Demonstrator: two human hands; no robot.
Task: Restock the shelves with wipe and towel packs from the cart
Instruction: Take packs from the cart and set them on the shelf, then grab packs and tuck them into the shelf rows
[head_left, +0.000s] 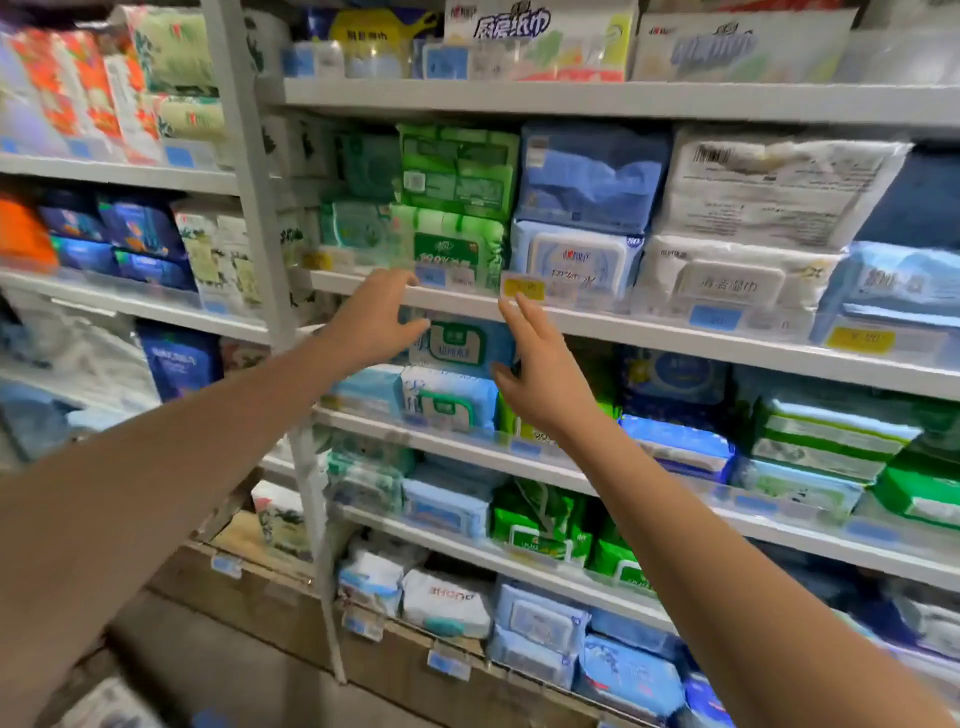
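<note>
Two bare forearms reach in from the bottom corners toward the middle of the frame. The left hand (371, 325) has its fingers spread and loosely bent, fingertips up by the shelf edge (675, 332) and thumb at the left side of a wipe pack (462, 345). The right hand (543, 379) is held flat with its fingers straight and slightly apart, just beside the pack's right side. Neither hand is curled round the pack, and whether either one really presses on it I cannot tell.

The pack sits dead centre, on top of a second pack (449, 402) of the same sort, in the gap under that shelf edge.

The likely trouble is that the top pack is soft and rests on another soft, rounded pack, so if it is not pushed fully back it could slide forward and drop. A hand drawn out carelessly might also catch the yellow price tag (523, 289) just above.

The pack itself is pale blue and puffy, with a white flip lid edged in green (the print is too blurred to read).

Further back and higher, green packs (457, 244) fill the shelf above.
</note>
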